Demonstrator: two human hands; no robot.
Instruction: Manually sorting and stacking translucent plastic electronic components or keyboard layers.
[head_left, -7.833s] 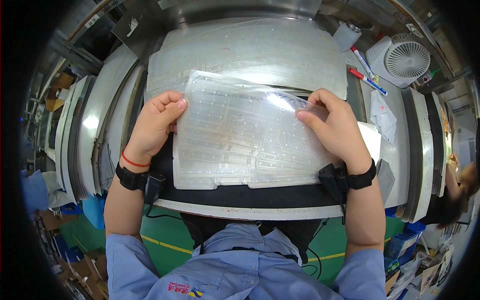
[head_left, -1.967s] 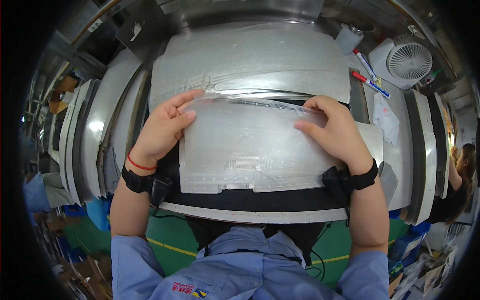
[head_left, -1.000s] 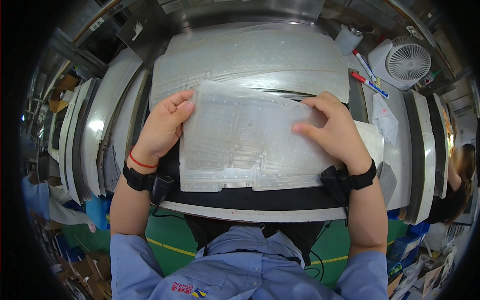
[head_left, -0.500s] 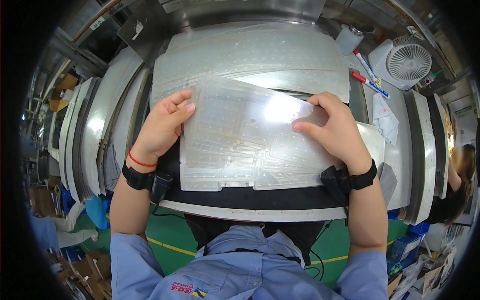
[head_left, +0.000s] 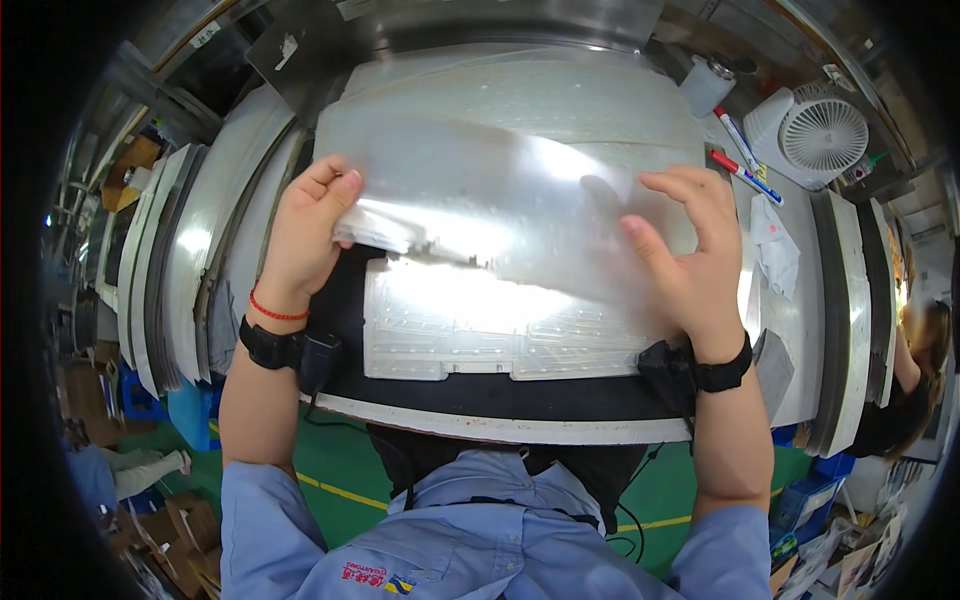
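My left hand point(head_left: 308, 225) pinches the left edge of a thin, shiny see-through plastic sheet point(head_left: 455, 175), lifted and tilted above the bench. The sheet is blurred, with bright glare across it. By its right edge is my right hand point(head_left: 705, 240), thumb and fingers spread apart and holding nothing; whether it touches the sheet I cannot tell. Below lies a pile of clear plastic sheets point(head_left: 440, 345) with raised dots and notched front edges, on a black mat point(head_left: 580, 400). Behind the held sheet spreads a wide pile of similar larger sheets point(head_left: 520, 80).
Standing stacks of sheets flank the bench at left point(head_left: 200, 230) and right point(head_left: 845, 290). At the back right are a white fan point(head_left: 815, 130), a bottle point(head_left: 706, 85), two markers point(head_left: 745, 175) and a white cloth point(head_left: 775, 245). Another person point(head_left: 900, 400) is at the far right.
The held sheet has risen off the near pile and moved away from me, uncovering that pile. My right hand has let go of its right side and opened, shifting right; my left hand moved slightly left.
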